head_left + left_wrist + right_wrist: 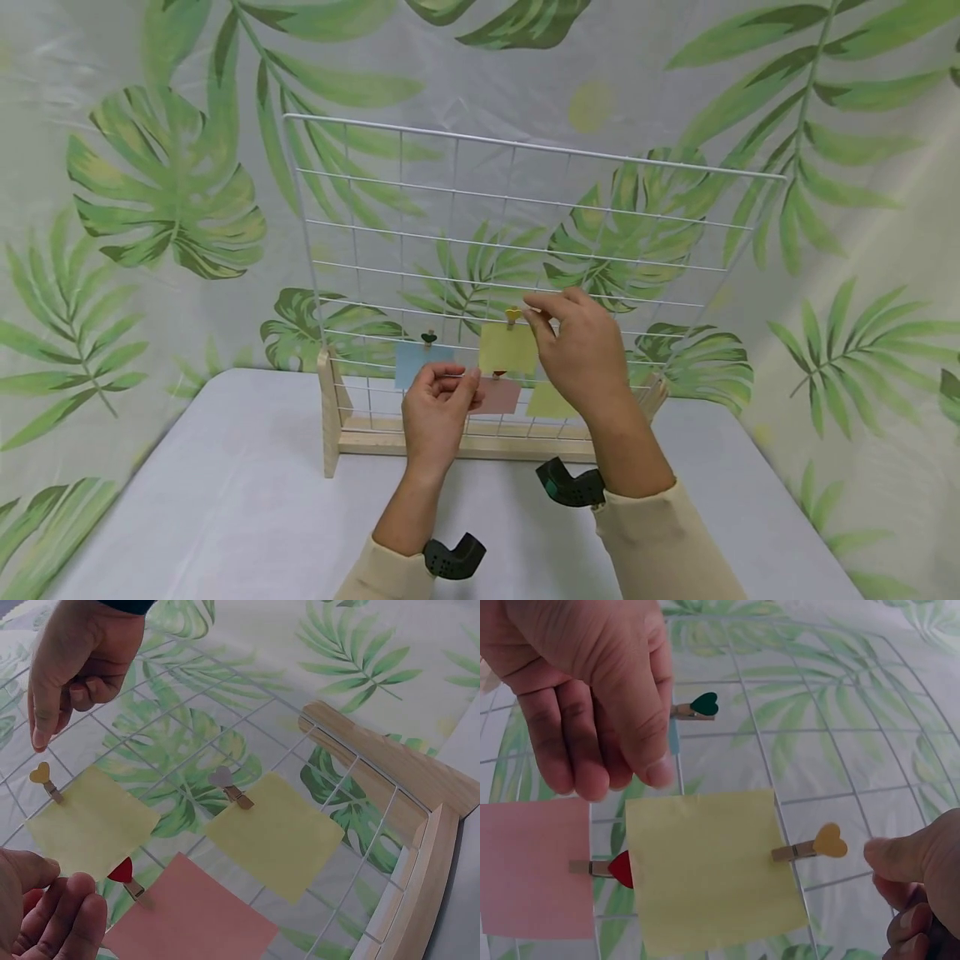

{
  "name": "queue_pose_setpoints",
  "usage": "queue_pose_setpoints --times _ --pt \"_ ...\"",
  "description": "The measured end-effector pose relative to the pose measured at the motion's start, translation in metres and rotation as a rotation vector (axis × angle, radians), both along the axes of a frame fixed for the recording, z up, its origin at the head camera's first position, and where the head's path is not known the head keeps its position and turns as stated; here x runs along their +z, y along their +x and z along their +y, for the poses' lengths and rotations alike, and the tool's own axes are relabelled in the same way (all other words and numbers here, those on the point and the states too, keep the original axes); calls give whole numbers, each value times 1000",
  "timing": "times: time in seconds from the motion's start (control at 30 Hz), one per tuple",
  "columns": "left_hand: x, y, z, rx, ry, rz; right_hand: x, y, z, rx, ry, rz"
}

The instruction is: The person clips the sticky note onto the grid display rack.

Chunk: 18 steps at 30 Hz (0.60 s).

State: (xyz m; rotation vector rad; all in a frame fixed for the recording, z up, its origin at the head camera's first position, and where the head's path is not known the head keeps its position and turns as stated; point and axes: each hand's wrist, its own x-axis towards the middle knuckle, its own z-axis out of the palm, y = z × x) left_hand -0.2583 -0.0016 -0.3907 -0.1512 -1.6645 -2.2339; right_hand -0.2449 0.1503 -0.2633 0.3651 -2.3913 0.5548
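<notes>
A yellow note (507, 347) hangs on a white wire grid (534, 147), held at its top edge by a wooden clip with a yellow heart (829, 840). My right hand (583, 350) is beside that heart, thumb and fingertips a small gap away, holding nothing. My left hand (438, 412) hovers by the note's lower left corner with loosely bent fingers; the right wrist view shows its thumb apart from the paper. Below hangs a pink note (195, 919) on a red-heart clip (620, 868). A blue note (418, 358) is left, under a green-heart clip (704, 705).
A second yellow note (277, 836) hangs lower right on a pale grey heart clip (221, 777). The grid leans in a wooden stand (330, 417) on a white-covered table (247, 500). Leaf-patterned cloth (176, 187) hangs behind.
</notes>
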Motion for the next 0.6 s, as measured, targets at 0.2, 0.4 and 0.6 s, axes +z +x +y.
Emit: queue_pose_setpoints --times 0.2,0.4,0.6 --pt "0 1 0 4 -8 18 -16 8 10 -17 -51 -10" --pt "1 2 -1 12 -20 31 -47 21 16 -14 -117 -42" --pt "0 2 1 -6 -20 27 -80 34 22 -21 -145 -109"
